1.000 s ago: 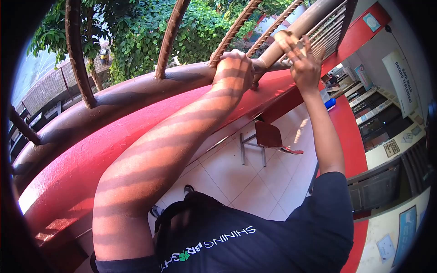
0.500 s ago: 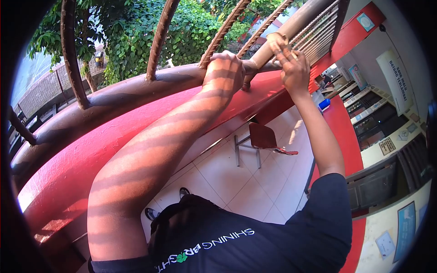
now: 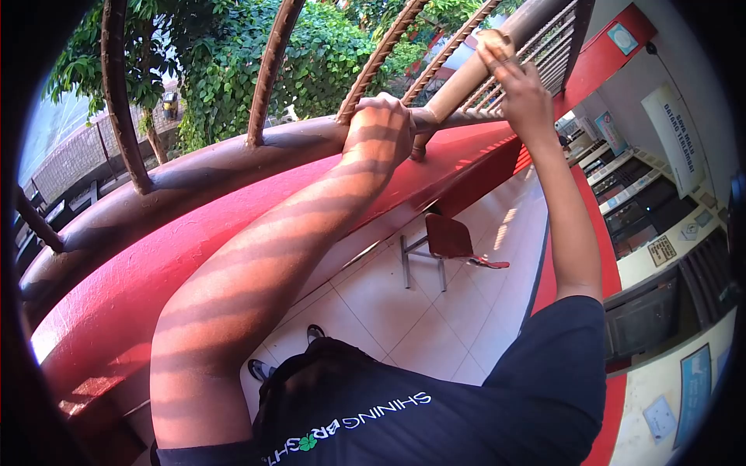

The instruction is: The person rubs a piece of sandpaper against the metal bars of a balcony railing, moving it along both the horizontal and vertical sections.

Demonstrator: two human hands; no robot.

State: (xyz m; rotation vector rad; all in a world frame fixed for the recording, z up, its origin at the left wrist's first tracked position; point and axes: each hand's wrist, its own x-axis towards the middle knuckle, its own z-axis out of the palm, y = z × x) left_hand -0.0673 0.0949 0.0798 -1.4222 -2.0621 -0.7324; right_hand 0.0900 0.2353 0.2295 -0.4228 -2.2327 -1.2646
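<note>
My left hand (image 3: 379, 128) is closed round the curved brown metal rail (image 3: 303, 138), close to where a thick post (image 3: 458, 87) joins it. Striped shadows fall on the hand and forearm. On that post, farther up, my right hand (image 3: 522, 89) presses a small tan piece (image 3: 496, 45) against the surface with its fingers together. What the piece is made of cannot be made out. The stretch of post below the right hand looks lighter and tanner than the dark brown part above it.
Ribbed bars (image 3: 268, 74) rise from the rail, with green leaves behind. Below runs a red ledge (image 3: 210, 233). A chair with a dark red seat (image 3: 448, 236) stands on the tiled floor (image 3: 373, 311). Windows and a banner (image 3: 674, 140) are at the right.
My right hand has slid up along the post, away from the rail joint, with the tan piece under its fingers. My left hand has stayed on the rail.
</note>
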